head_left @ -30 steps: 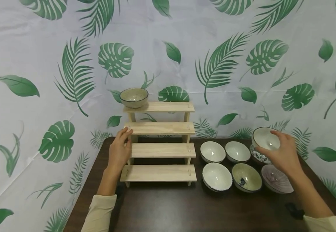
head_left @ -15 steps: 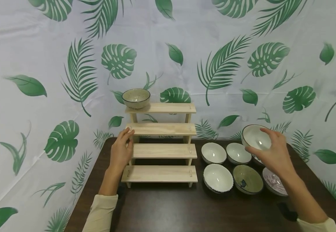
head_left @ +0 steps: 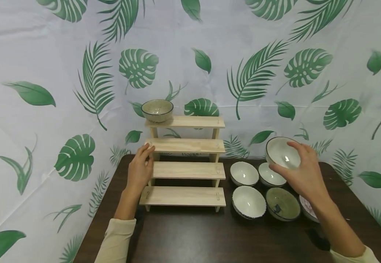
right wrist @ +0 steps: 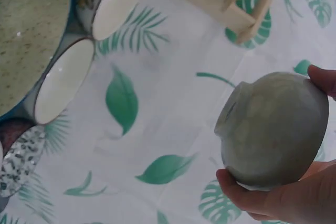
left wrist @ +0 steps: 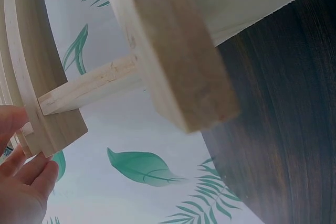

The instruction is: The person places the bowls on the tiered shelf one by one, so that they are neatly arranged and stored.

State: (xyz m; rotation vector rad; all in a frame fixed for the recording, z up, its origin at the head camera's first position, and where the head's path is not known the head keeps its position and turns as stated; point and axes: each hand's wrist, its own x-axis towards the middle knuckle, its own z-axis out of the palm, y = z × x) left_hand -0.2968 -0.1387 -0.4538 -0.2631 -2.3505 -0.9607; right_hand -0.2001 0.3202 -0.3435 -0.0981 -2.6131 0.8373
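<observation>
My right hand (head_left: 305, 173) holds a white bowl (head_left: 280, 153) with a dark rim above the other bowls. It is tilted in the right wrist view, thumb and fingers on opposite sides of the pale bowl (right wrist: 275, 129). On the left, my left hand (head_left: 140, 170) grips the left end of a light wooden four-step shelf (head_left: 187, 145), at the second board from the top. In the left wrist view, thumb and fingers pinch the wood (left wrist: 60, 137). A speckled beige-green bowl (head_left: 157, 112) sits at the left end of the top board.
On the dark table (head_left: 183, 233), right of the shelf, are white bowls (head_left: 244, 173), a rough-rimmed white bowl (head_left: 249, 202), an olive bowl (head_left: 283, 204) and a partly hidden purple bowl (head_left: 308, 209). A leaf-printed cloth (head_left: 177, 44) hangs behind.
My right hand has carried the white bowl left and slightly up, from above the back-right bowl to above the middle back one. My left hand keeps its grip on the shelf.
</observation>
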